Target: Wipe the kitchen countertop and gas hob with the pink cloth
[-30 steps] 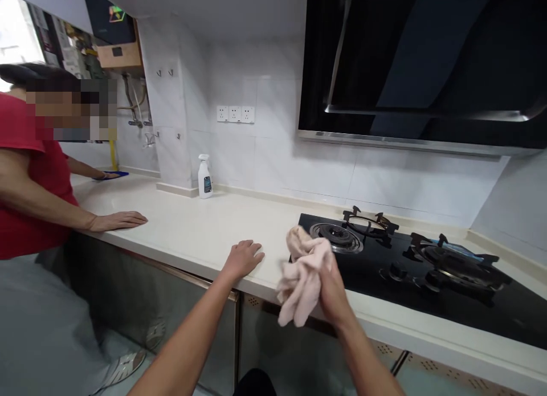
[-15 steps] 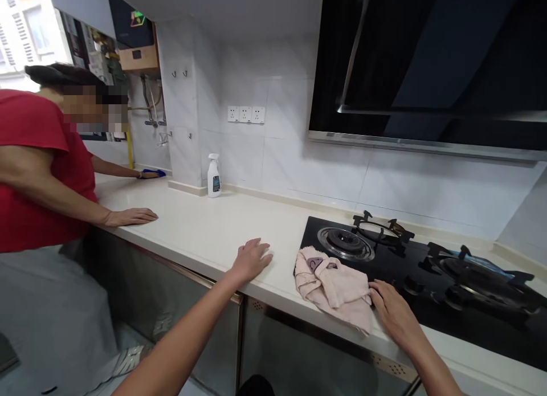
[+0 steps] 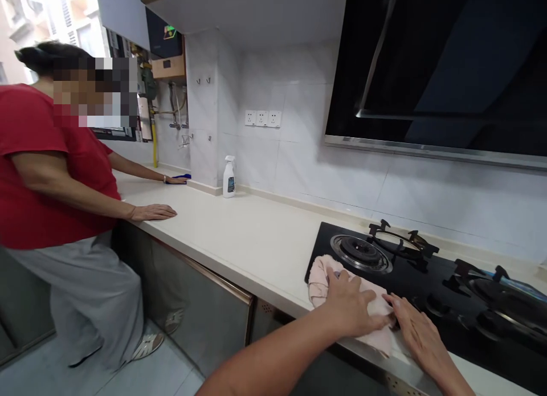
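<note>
A pale pink cloth [image 3: 321, 275] lies on the front left corner of the black gas hob [image 3: 431, 288], partly over the counter edge. My left hand [image 3: 352, 305] lies flat on the cloth, fingers stretched out to the right. Beside it, my right hand [image 3: 416, 330] rests with its fingers extended, their tips touching the cloth's right edge. Neither hand grips anything. Behind the cloth sits the left burner [image 3: 361, 253].
The cream counter [image 3: 239, 236] runs left to a white spray bottle [image 3: 229, 177] by the wall. A person in a red shirt [image 3: 47, 174] stands at the left, one hand [image 3: 152, 212] flat on the counter, the other on a blue cloth [image 3: 182, 178]. A range hood [image 3: 440, 71] hangs above.
My right hand swung the cloth down from the air onto the hob corner and released it. My left hand moved off the counter onto the cloth. The view shifted right.
</note>
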### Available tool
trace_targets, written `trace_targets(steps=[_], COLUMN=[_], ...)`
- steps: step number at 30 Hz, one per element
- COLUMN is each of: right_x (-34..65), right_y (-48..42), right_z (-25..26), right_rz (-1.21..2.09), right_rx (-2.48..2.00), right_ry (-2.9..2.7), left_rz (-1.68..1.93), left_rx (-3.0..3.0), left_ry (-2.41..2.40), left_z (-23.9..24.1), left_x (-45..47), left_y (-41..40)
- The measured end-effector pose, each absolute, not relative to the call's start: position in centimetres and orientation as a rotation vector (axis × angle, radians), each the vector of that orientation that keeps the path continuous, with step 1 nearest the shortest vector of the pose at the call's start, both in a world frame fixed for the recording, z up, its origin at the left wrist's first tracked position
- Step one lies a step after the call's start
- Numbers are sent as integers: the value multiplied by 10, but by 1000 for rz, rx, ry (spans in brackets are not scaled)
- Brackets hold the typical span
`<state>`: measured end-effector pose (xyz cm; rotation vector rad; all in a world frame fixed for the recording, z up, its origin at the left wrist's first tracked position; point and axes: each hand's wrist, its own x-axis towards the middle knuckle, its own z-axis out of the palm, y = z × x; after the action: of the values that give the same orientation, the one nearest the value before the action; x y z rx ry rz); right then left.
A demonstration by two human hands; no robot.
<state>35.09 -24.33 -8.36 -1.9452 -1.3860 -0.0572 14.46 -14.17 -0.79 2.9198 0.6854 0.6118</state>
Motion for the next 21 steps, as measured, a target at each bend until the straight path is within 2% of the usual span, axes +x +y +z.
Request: trace_targets(steps=[4,15,21], right_x=[342,337,335], right_y=[-246,-244,-246], right_z=[-81,-87,-87], right_rz=[-61,-42,-96], right_rx=[-1926,-1863,-1929], right_ry=[-1355,-1314,-1362], left_rz=[633,296,404], left_rx=[2863,2567,2522], left_ry=[735,1638,1820], left_z=[-3,38,39], left_x=[95,-76,-102], left_y=[-120,-6,7])
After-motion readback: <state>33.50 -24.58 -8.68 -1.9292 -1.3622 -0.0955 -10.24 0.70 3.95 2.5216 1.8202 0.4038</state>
